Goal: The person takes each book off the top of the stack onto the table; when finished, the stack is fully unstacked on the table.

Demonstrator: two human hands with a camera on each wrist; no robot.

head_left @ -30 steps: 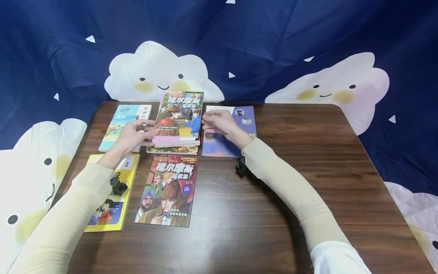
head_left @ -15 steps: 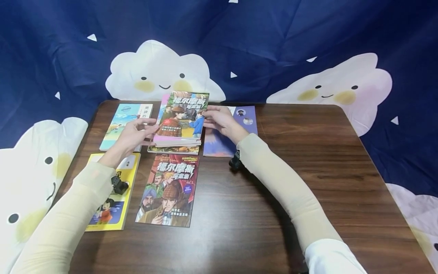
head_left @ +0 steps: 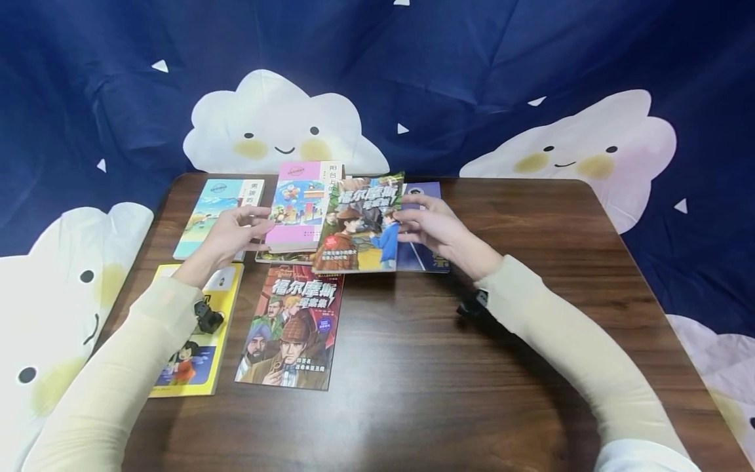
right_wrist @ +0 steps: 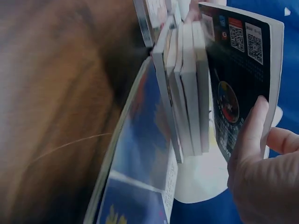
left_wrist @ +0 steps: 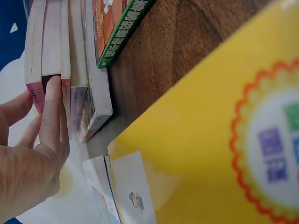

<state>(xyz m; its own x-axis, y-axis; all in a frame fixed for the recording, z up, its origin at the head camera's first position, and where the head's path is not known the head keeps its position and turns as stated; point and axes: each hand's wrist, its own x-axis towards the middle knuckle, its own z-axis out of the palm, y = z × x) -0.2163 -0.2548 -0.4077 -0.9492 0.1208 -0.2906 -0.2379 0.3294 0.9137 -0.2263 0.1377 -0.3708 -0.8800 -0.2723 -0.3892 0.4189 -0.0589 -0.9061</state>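
Note:
My right hand (head_left: 439,229) holds a paperback detective comic book (head_left: 360,229) by its right edge. It is raised and tilted, overlapping a stack of books and a blue-purple book (head_left: 427,255) in the head view. Its dark back cover (right_wrist: 233,65), with QR codes, faces the right wrist camera; one digit presses on it. My left hand (head_left: 232,229) pinches the stack's left side. On top of that stack lies a pink book (head_left: 291,226). In the left wrist view, one finger reaches into a gap under the pink spine (left_wrist: 36,93), with the thumb beside it.
A red-covered comic book (head_left: 289,334) lies in front of the stack. At left are a yellow book (head_left: 221,357), partly under my left forearm, and a light-blue book (head_left: 203,216). The brown wooden table (head_left: 531,282) ends at a blue cloud-print curtain (head_left: 436,78).
My right hand has drawn the detective comic book off the stack to the right and nearer me, uncovering the pink book. The left hand has stayed at the stack.

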